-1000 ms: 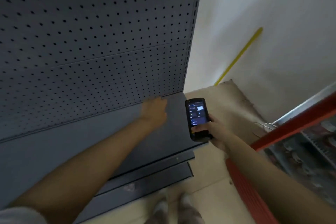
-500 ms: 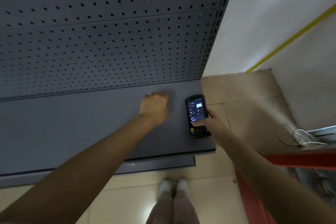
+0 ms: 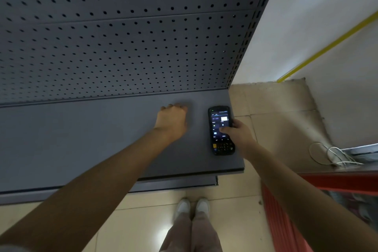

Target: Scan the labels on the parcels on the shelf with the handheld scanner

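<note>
Head view, looking down: the right hand [image 3: 238,137] grips a black handheld scanner [image 3: 221,130], thumb on its lit screen, above the right end of a grey shelf [image 3: 81,139]. The left hand [image 3: 172,121] rests on the shelf, fingers curled under, holding nothing. No parcels show, so scanning seems paused; next, a label must be found.
</note>
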`<state>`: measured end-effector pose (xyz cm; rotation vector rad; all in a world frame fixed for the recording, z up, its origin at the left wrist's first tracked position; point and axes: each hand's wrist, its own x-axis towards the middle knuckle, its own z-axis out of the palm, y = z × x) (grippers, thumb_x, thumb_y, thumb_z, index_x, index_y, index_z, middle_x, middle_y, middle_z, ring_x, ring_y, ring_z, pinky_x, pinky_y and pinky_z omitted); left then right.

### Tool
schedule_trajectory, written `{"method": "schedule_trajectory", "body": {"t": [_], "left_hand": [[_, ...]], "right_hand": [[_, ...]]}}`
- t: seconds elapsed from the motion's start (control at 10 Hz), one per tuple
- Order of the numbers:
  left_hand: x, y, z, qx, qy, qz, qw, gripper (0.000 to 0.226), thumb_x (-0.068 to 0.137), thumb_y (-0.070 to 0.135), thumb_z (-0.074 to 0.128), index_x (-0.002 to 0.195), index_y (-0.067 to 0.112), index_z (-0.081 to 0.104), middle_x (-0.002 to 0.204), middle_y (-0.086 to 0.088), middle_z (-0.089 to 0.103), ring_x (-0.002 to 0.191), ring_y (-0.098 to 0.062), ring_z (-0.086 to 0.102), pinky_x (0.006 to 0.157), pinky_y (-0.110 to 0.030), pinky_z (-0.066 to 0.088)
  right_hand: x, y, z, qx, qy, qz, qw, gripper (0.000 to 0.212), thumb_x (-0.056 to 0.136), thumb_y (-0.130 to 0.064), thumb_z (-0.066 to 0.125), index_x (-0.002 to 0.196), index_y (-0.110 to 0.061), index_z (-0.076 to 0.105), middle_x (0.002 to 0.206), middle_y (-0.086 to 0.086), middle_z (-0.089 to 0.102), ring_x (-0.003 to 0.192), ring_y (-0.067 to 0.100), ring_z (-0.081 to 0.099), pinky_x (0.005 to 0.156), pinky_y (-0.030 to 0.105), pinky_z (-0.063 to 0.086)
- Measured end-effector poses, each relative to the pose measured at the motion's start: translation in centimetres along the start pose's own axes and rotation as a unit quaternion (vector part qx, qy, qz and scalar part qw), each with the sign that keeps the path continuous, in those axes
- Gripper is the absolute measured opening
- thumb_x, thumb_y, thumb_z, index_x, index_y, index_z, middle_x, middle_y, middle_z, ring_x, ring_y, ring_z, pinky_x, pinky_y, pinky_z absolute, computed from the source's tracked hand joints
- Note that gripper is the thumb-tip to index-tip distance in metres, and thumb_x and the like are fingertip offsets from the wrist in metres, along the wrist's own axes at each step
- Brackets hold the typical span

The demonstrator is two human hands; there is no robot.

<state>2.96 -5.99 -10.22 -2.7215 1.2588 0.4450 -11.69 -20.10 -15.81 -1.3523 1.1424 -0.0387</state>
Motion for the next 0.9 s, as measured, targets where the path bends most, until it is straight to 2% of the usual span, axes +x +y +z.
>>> {"method": "schedule_trajectory", "body": {"t": [0.1,0.2,0.3,0.4,0.5,0.6,0.7,0.8,0.9], "left_hand": [[-0.1,-0.1,0.0,-0.003,0.0,0.005,1.0,0.037,0.094,0.017,0.052,0.131,0.009,0.055,0.126,-0.01,0.059,0.111,-0.028,0.057,0.094,-0.035,0.043],[-0.2,-0.1,0.1,-0.003,0.0,0.013,1.0,0.038,0.095,0.018,0.052,0.132,0.009,0.054,0.127,-0.011,0.059,0.112,-0.028,0.057,0.095,-0.036,0.043],[-0.4,-0.2,0.1,-0.002,0.003,0.016,1.0,0.038,0.095,0.019,0.053,0.132,0.009,0.054,0.128,-0.011,0.059,0.113,-0.028,0.056,0.096,-0.036,0.042],[-0.7,-0.3,0.1,-0.004,0.012,0.02,1.0,0.037,0.095,0.018,0.053,0.131,0.009,0.055,0.127,-0.01,0.059,0.112,-0.027,0.057,0.096,-0.035,0.042],[-1.4,-0.4,-0.6,-0.006,0.018,0.027,0.999,0.037,0.095,0.017,0.052,0.131,0.009,0.055,0.126,-0.01,0.059,0.112,-0.028,0.056,0.095,-0.035,0.042],[-2.1,-0.5,-1.3,-0.001,0.031,0.031,0.999,0.036,0.095,0.016,0.051,0.13,0.009,0.055,0.126,-0.011,0.059,0.111,-0.028,0.056,0.094,-0.034,0.041],[-2.9,-0.6,-2.4,0.006,0.033,0.038,0.999,0.037,0.095,0.015,0.051,0.132,0.009,0.054,0.126,-0.011,0.058,0.112,-0.027,0.056,0.095,-0.033,0.041],[-3.9,-0.6,-3.8,0.009,0.069,0.043,0.997,0.039,0.096,0.015,0.051,0.134,0.009,0.052,0.127,-0.01,0.058,0.113,-0.027,0.056,0.096,-0.033,0.041],[-5.5,-0.8,-5.6,0.023,0.089,0.032,0.995,0.033,0.095,0.013,0.05,0.127,0.009,0.056,0.121,-0.011,0.061,0.109,-0.027,0.058,0.09,-0.032,0.044]], "right_hand": [[-0.1,-0.1,0.1,-0.043,0.028,-0.007,0.999,0.037,0.077,-0.008,0.07,0.114,-0.007,0.066,0.106,0.015,0.072,0.092,0.029,0.067,0.086,0.04,0.054],[0.0,0.1,0.5,-0.071,0.06,-0.025,0.995,0.049,0.066,-0.025,0.069,0.112,-0.012,0.067,0.109,0.017,0.068,0.089,0.029,0.067,0.082,0.037,0.055],[-0.3,-0.2,0.5,-0.094,0.066,-0.025,0.993,0.045,0.069,-0.023,0.067,0.112,-0.011,0.067,0.108,0.016,0.068,0.09,0.031,0.068,0.08,0.037,0.055],[-0.8,-0.3,0.3,-0.097,0.065,-0.017,0.993,0.038,0.077,-0.014,0.068,0.114,-0.006,0.067,0.103,0.014,0.071,0.088,0.029,0.067,0.071,0.029,0.049],[-1.7,-0.5,0.1,-0.103,0.074,-0.019,0.992,0.051,0.065,-0.024,0.066,0.112,-0.004,0.066,0.099,0.012,0.071,0.081,0.027,0.064,0.064,0.026,0.044],[-2.9,-0.9,-0.6,-0.086,0.088,-0.007,0.992,0.051,0.081,-0.014,0.067,0.129,-0.004,0.055,0.109,0.007,0.059,0.091,0.024,0.058,0.074,0.03,0.045],[-4.6,-1.6,-1.2,-0.084,0.11,-0.02,0.99,0.052,0.084,-0.01,0.064,0.134,-0.005,0.051,0.133,0.013,0.055,0.113,0.03,0.058,0.096,0.04,0.048],[-6.7,-2.7,-1.6,-0.082,0.127,-0.06,0.987,0.047,0.088,-0.009,0.061,0.134,-0.006,0.052,0.136,0.015,0.055,0.113,0.025,0.056,0.089,0.03,0.043],[-9.9,-4.2,-2.0,-0.065,0.13,-0.103,0.984,0.044,0.089,-0.012,0.06,0.132,-0.007,0.055,0.13,0.011,0.058,0.103,0.019,0.053,0.084,0.026,0.038]]}}
